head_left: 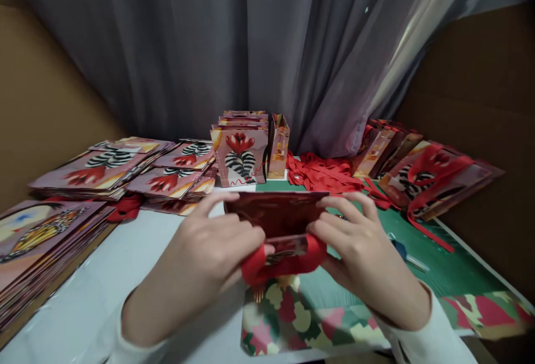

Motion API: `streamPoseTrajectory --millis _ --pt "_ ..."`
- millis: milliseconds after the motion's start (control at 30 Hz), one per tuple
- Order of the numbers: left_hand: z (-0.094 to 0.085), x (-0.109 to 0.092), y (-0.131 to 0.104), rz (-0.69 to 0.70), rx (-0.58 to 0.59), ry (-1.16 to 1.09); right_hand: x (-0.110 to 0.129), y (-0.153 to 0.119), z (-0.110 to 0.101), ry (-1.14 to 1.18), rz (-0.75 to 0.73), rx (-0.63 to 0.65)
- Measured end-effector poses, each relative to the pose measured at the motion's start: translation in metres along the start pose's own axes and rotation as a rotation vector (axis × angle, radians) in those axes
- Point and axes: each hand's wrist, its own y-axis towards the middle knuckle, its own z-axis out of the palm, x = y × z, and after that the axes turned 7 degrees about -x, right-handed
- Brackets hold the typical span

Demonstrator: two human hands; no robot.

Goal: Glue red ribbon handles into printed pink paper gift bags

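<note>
Between my two hands, above the front of the table, is a paper gift bag (276,208) with its dark red inside facing me. My left hand (213,247) grips its left side, fingers curled over the rim. On the right side, my right hand (355,236) holds the bag with bent fingers and the thumb tucked below. A red ribbon (288,266) loops across the bag's near side, its ends running under my fingers. The printed outer faces of this bag are mostly hidden from me.
Stacks of flat printed bags (100,169) lie at left. Upright bags (242,155) stand at the back centre. A heap of red ribbons (320,171) lies beside them; ribboned bags (434,174) lean at right. A blue-handled tool (407,255) rests on the green mat (451,258). Cardboard walls flank the table.
</note>
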Motion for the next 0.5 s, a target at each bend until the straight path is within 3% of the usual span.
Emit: streamPoseTrajectory --millis 100,200,333,433,500 --pt "-0.005 -0.017 -0.009 0.054 -0.016 0.061 0.007 -0.004 -0.001 -0.073 -0.080 -0.023" --pt "0.007 -0.024 -0.022 0.092 -0.045 0.191 0.010 -0.017 0.016 -0.109 -0.140 -0.124" --pt "0.050 -0.024 -0.043 0.104 0.048 0.337 0.009 -0.040 0.062 -0.164 -0.171 -0.173" --pt "0.085 -0.025 -0.056 -0.007 0.221 0.388 0.011 -0.051 0.096 -0.162 -0.133 -0.125" --pt "0.102 -0.025 -0.062 -0.067 0.259 0.392 0.012 -0.056 0.112 -0.160 -0.100 -0.110"
